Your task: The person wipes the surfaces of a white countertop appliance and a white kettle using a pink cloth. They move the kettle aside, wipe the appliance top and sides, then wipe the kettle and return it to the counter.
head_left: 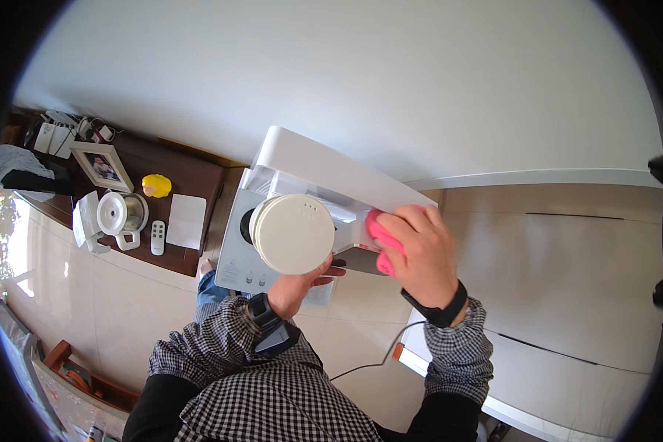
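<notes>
A round cream lid or lidded container (295,235) rests in my left hand (293,290), whose fingers reach under its near edge. My right hand (425,248) grips a bright pink cloth (384,237) and presses it at the right end of a white appliance (331,171) by the wall. The appliance has a tall white back, a clear plastic part (273,182) behind the cream disc, and a pale grey-blue top panel (235,248) with printed marks. A dark round opening (247,225) shows partly beside the disc. Whether the disc is a lone lid or stacked pieces is unclear.
On a dark wooden cabinet (199,171) at left are a framed photo (102,166), a yellow figurine (156,186), a glass pot with a white lid (122,214), a remote control (158,237) and white paper (187,221). A black cable (364,366) hangs beside my apron.
</notes>
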### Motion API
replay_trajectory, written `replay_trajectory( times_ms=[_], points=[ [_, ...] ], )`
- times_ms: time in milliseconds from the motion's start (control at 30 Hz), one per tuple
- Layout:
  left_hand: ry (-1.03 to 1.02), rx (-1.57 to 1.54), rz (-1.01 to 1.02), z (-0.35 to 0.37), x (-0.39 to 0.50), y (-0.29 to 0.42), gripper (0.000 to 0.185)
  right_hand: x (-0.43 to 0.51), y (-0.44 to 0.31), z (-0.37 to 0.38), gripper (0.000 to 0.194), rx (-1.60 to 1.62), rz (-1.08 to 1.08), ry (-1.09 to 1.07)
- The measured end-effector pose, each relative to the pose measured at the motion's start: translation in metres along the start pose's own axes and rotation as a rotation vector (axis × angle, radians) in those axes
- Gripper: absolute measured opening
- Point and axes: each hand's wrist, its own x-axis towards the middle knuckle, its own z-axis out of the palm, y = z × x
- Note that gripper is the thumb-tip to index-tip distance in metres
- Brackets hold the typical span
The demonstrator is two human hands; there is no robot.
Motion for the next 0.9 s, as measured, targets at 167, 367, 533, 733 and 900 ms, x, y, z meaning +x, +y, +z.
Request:
replay_trajectory(
  times_ms=[167, 367, 533, 733, 900],
  points=[
    [0.004, -0.037, 0.008, 0.002, 0.001, 0.000, 0.035, -0.013, 0.007, -0.017, 0.024, -0.108, 0.234, -0.136],
    [0.014, 0.026, 0.019, 0.004, -0.001, 0.002, 0.036, 0.013, -0.021, 0.021, 0.017, 0.149, 0.092, 0.110],
    [0.025, 0.015, 0.029, 0.004, -0.003, 0.006, 0.034, 0.000, -0.007, 0.009, 0.012, 0.032, 0.119, 0.083],
    [0.019, 0.043, 0.004, 0.002, -0.002, 0.006, 0.037, -0.003, -0.009, 0.001, 0.011, -0.072, 0.351, 0.023],
    [-0.018, 0.053, 0.019, -0.003, 0.002, 0.002, 0.039, 0.010, -0.013, 0.022, 0.013, 0.060, 0.049, 0.184]
  ],
)
